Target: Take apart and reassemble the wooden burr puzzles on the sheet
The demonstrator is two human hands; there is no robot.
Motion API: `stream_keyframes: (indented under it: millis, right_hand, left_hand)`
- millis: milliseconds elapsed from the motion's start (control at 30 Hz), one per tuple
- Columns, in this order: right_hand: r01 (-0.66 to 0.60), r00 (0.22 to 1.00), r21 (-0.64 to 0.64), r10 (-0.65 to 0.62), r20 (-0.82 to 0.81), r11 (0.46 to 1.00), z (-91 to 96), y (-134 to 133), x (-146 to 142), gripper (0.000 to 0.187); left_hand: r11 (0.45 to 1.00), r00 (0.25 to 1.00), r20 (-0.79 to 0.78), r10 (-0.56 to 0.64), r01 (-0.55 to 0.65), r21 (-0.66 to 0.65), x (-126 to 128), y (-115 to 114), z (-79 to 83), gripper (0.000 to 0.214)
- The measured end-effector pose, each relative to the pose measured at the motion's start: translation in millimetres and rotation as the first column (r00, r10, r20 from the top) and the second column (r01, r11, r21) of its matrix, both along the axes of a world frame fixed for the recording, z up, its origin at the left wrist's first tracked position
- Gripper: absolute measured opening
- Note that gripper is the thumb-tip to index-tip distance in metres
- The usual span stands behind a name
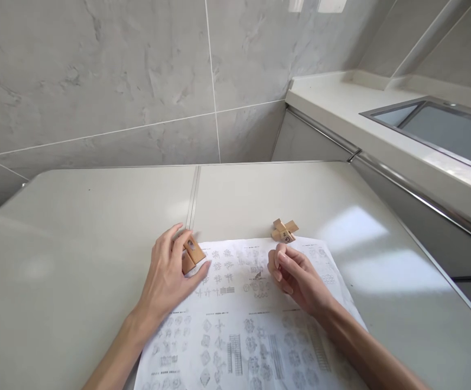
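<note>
My left hand (169,265) is curved loosely around two small wooden blocks (195,250) with dark marks on them, at the upper left of a printed paper sheet (235,303). Its fingers are spread, with the index finger at the blocks' far edge and the thumb along their near side. My right hand (298,276) hovers over or rests on the sheet's right half, fingers curled in and thumb against them, with nothing visible inside. Just beyond it, at the sheet's far edge, lies a crossed wooden puzzle piece (284,231) with lettering on one face.
The sheet carries rows of small diagrams and lies on a pale table (76,227) with a seam (193,197) across it. A grey tiled wall (117,70) stands behind. To the right is a higher white counter (328,97) with an inset sink or glass panel (442,124).
</note>
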State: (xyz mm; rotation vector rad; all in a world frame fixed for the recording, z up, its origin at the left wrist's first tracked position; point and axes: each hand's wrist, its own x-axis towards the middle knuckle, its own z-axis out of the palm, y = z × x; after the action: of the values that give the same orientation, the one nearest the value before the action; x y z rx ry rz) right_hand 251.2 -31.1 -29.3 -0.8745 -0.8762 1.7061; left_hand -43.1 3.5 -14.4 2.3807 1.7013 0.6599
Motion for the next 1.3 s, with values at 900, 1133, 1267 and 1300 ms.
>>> stream_keyframes:
  millis: [900,1133,1267,1300]
  right_hand:
    - [0.073,0.220,0.671,-0.668,0.711,0.738,-18.5,24,31,0.026]
    - [0.053,0.203,0.722,-0.715,0.669,0.690,-22.0,24,32,0.022]
    - [0.251,0.414,0.625,-0.665,0.621,0.740,-5.5,19,23,0.030]
    - [0.289,0.519,0.529,-0.594,0.614,0.798,0.0,16,19,0.032]
  left_hand:
    - [0.962,0.962,0.034,-0.271,0.272,-0.015,11,-17,-0.5,0.034]
    - [0.957,0.958,0.017,-0.286,0.287,-0.040,9,-17,-5.7,0.034]
    - [0.950,0.951,0.034,-0.307,0.309,-0.040,11,-18,-6.0,0.033]
    - [0.949,0.949,0.048,-0.311,0.313,-0.042,12,-18,-5.2,0.033]
